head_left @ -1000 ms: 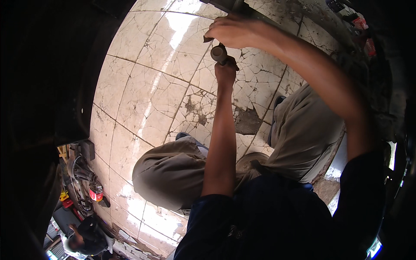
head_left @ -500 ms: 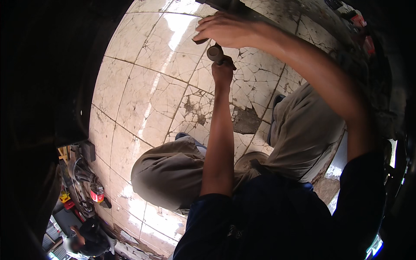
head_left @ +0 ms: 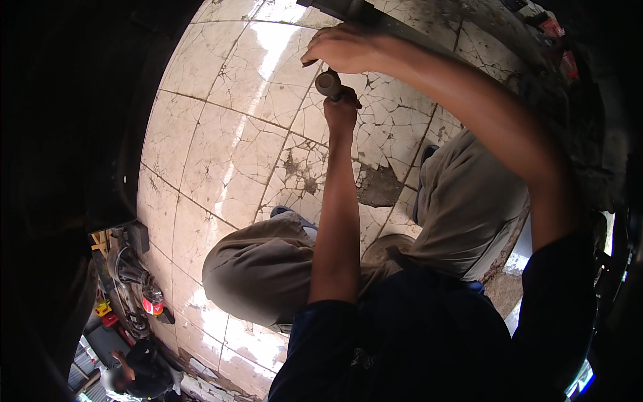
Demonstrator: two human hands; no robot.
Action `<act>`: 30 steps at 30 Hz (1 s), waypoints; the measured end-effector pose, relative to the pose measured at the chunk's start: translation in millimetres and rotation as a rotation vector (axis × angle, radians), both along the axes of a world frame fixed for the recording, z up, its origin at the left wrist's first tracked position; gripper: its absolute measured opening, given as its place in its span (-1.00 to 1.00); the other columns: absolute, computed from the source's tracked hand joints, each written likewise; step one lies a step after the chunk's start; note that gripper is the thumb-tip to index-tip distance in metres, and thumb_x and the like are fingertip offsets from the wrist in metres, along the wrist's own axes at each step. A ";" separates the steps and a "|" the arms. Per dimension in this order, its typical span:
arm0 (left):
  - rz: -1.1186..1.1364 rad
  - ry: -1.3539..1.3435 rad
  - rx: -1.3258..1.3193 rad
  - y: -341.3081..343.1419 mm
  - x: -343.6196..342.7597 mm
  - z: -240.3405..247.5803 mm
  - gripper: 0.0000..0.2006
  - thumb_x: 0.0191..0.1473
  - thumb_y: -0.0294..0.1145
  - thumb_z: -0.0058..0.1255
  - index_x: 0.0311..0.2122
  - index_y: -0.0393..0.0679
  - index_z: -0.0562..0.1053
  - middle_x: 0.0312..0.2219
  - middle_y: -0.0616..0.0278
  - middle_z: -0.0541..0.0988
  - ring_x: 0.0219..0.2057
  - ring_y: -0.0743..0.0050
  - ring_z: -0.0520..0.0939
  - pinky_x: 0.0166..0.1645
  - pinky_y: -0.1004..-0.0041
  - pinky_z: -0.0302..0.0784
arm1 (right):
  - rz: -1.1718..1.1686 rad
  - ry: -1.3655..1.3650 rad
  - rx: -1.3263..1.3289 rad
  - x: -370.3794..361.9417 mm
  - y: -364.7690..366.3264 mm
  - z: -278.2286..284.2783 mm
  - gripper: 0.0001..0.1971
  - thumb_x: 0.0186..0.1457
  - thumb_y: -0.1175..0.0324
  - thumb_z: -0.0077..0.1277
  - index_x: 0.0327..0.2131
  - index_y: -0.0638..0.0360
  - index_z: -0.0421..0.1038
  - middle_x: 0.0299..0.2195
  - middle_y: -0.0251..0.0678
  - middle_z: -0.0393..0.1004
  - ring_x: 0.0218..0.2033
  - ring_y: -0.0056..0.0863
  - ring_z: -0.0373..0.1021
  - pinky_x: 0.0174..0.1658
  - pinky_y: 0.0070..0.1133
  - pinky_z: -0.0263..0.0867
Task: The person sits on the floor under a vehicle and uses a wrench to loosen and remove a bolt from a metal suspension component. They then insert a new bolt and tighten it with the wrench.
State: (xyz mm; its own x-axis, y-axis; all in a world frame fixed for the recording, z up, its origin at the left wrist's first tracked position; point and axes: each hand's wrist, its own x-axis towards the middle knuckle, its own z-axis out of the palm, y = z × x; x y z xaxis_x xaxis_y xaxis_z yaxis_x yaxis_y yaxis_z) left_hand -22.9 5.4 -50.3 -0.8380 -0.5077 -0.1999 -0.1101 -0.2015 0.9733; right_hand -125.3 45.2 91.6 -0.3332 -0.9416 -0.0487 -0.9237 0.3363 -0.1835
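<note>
My left hand point(head_left: 342, 115) is closed round a dark metal tool with a thick round end point(head_left: 327, 84), much like a hammer head; its grip is hidden in my fist. Just beyond it, my right hand point(head_left: 343, 48) is bent over with the fingers curled and close together. A small dark edge shows under the right fingertips, and I cannot make out what it belongs to. Close behind the right hand runs a dark bar-like part point(head_left: 402, 30) at the top of the view.
Cracked pale floor tiles point(head_left: 201, 141) lie below, with a broken patch point(head_left: 379, 185) between my legs. At the lower left are metal parts point(head_left: 125, 264), a bottle with a red label point(head_left: 153, 303) and another person point(head_left: 137, 368). Dark bulk point(head_left: 53, 134) fills the left side.
Both hands and the round-ended tool have shifted very slightly to the left. The grip of the left hand looks the same.
</note>
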 end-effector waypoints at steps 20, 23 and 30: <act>0.000 -0.042 -0.056 -6.6 2.9 -3.3 -0.82 -0.05 -0.54 -0.27 -0.55 -0.25 0.42 -0.63 0.21 0.48 -0.57 0.42 0.51 -0.38 0.43 0.40 | -0.067 0.113 0.196 17.8 -15.3 12.2 -0.62 -0.01 0.60 -0.10 -0.11 0.10 0.53 -0.14 -0.26 0.54 -0.02 -0.31 0.41 0.02 -0.43 0.37; -0.020 -0.039 -0.065 -7.1 3.1 -2.8 -0.81 -0.02 -0.52 -0.26 -0.55 -0.26 0.41 -0.63 0.21 0.47 -0.57 0.42 0.51 -0.38 0.42 0.40 | -0.005 0.072 0.170 15.4 -11.1 16.6 -0.63 -0.02 0.62 -0.11 -0.13 0.12 0.54 -0.13 -0.24 0.54 -0.02 -0.28 0.41 0.02 -0.41 0.37; -0.002 -0.020 -0.024 -9.6 5.7 -5.5 -0.81 0.00 -0.50 -0.26 -0.56 -0.25 0.41 -0.64 0.20 0.47 -0.57 0.43 0.51 -0.37 0.42 0.42 | 0.083 -0.064 0.097 19.5 -10.6 12.9 -0.59 -0.09 0.64 -0.11 -0.15 0.13 0.55 -0.15 -0.22 0.54 -0.01 -0.26 0.41 0.03 -0.42 0.36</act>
